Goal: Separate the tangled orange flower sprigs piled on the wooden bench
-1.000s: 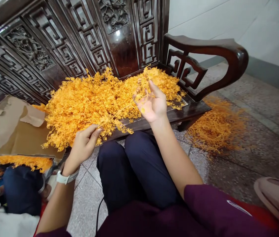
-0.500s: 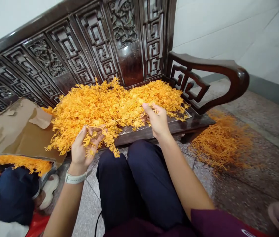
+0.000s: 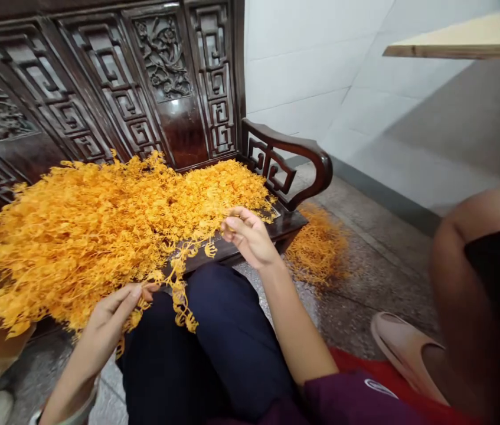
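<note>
An orange plastic flower sprig (image 3: 179, 289) with small curled petals spans my two hands above my knees. My left hand (image 3: 119, 313) pinches its lower left end between thumb and fingers; part of it hangs below. Up by the bench edge, my right hand (image 3: 250, 239) has thumb and fingertips closed at the sprig's upper right end, the exact grip being small to see. Just behind both hands, a big pile of similar orange sprigs (image 3: 99, 230) covers much of the seat of a dark carved wooden bench (image 3: 183, 133).
A heap of thin orange stems (image 3: 318, 245) lies on the floor beyond the bench armrest (image 3: 320, 171). Cardboard (image 3: 6, 348) is at the left. Close on the right are another person's bent leg (image 3: 457, 283) and a pink slipper (image 3: 409, 354). A wooden board (image 3: 462, 44) juts in above.
The view has swung right, bringing the other person's leg and the board into sight. My left hand has turned from open-palmed under the sprig to pinching it; the sprig stays between my hands.
</note>
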`<state>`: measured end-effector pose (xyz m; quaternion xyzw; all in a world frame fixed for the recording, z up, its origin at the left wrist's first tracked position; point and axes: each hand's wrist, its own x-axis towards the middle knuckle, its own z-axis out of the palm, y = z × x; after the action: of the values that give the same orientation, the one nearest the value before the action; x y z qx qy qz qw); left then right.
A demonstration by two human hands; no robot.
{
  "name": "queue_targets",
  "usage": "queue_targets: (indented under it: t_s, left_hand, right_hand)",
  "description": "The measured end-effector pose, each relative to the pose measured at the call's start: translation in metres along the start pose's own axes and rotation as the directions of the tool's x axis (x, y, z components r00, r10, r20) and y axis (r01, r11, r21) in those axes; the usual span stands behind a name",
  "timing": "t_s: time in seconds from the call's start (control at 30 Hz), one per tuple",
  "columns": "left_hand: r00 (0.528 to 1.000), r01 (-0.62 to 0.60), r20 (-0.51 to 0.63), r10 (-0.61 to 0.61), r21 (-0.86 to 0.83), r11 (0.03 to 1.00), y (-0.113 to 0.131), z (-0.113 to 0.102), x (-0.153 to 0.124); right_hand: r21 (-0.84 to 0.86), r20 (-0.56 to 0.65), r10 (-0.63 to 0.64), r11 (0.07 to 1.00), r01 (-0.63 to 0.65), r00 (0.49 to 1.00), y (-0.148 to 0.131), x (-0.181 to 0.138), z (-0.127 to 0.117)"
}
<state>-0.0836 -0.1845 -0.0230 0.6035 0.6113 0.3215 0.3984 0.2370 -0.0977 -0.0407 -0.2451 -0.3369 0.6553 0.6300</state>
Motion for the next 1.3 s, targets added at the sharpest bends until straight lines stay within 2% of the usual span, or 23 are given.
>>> queue_targets:
  t_s: [0.07, 0.13, 0.2, 0.23, 0.3, 0.4, 0.47, 0.57, 0.63, 0.73, 0.87, 0.97, 1.1, 1.23, 1.3]
  left_hand:
    - [0.997, -0.077, 0.003, 0.079, 0.25, 0.965, 0.001, -0.005, 0.002]
    - [0.98, -0.133, -0.075, 0.184, 0.441, 0.888, 0.013, -0.003, 0.009]
    - [0.937, -0.195, -0.148, 0.317, 0.533, 0.823, 0.034, 0.01, 0.021]
    - [0.915, -0.253, -0.139, 0.378, 0.533, 0.807, 0.045, 0.021, 0.028]
    - [0.9, -0.399, 0.012, 0.436, 0.426, 0.812, 0.069, 0.046, 0.046]
    - [0.889, -0.454, 0.161, 0.428, 0.209, 0.866, 0.097, 0.079, 0.075]
    - [0.882, -0.449, 0.171, 0.439, 0.02, 0.893, 0.11, 0.09, 0.094]
    - [0.888, -0.4, 0.147, 0.435, -0.218, 0.89, 0.118, 0.091, 0.117]
    - [0.899, -0.335, 0.172, 0.402, -0.321, 0.886, 0.116, 0.09, 0.129]
    - [0.925, -0.217, 0.187, 0.331, -0.455, 0.864, 0.101, 0.09, 0.141]
    - [0.927, -0.073, 0.271, 0.261, -0.551, 0.831, 0.072, 0.09, 0.148]
    - [0.916, -0.088, 0.28, 0.287, -0.558, 0.825, 0.052, 0.086, 0.148]
    - [0.949, -0.127, 0.172, 0.263, -0.557, 0.821, 0.038, 0.083, 0.149]
    - [0.976, -0.123, 0.073, 0.205, -0.59, 0.798, 0.038, 0.083, 0.151]
    - [0.98, -0.118, 0.061, 0.189, -0.588, 0.8, 0.039, 0.084, 0.151]
  right_hand:
    - [-0.011, 0.045, 0.01, 1.0, -0.01, 0.999, 0.001, -0.004, -0.006]
    - [-0.01, 0.089, 0.02, 1.0, -0.019, 0.996, 0.002, -0.007, -0.008]
    - [0.009, 0.139, 0.03, 0.999, -0.031, 0.99, 0.003, -0.01, -0.006]
    - [0.022, 0.164, 0.036, 0.999, -0.04, 0.986, 0.003, -0.01, -0.004]
    - [0.047, 0.2, 0.048, 0.997, -0.059, 0.979, 0.001, -0.009, 0.002]
    - [0.054, 0.208, 0.059, 0.996, -0.071, 0.976, -0.009, 0.002, 0.012]
    - [0.0, 0.169, 0.035, 0.999, -0.036, 0.985, -0.022, 0.015, 0.018]
    - [-0.166, 0.097, -0.043, 0.984, 0.059, 0.994, -0.046, 0.039, 0.024]
    - [-0.301, 0.11, -0.069, 0.948, 0.1, 0.992, -0.061, 0.054, 0.025]
    - [-0.486, 0.193, -0.005, 0.868, 0.1, 0.981, -0.072, 0.073, 0.027]
    - [-0.598, 0.259, 0.138, 0.8, 0.046, 0.956, -0.055, 0.086, 0.023]
    - [-0.609, 0.25, 0.206, 0.793, -0.011, 0.946, -0.027, 0.085, 0.016]
    - [-0.598, 0.202, 0.218, 0.799, -0.056, 0.955, 0.001, 0.074, 0.008]
    - [-0.612, 0.214, 0.408, 0.764, -0.204, 0.888, 0.0, 0.071, 0.005]
    - [-0.577, 0.215, 0.443, 0.777, -0.252, 0.87, -0.003, 0.074, 0.005]
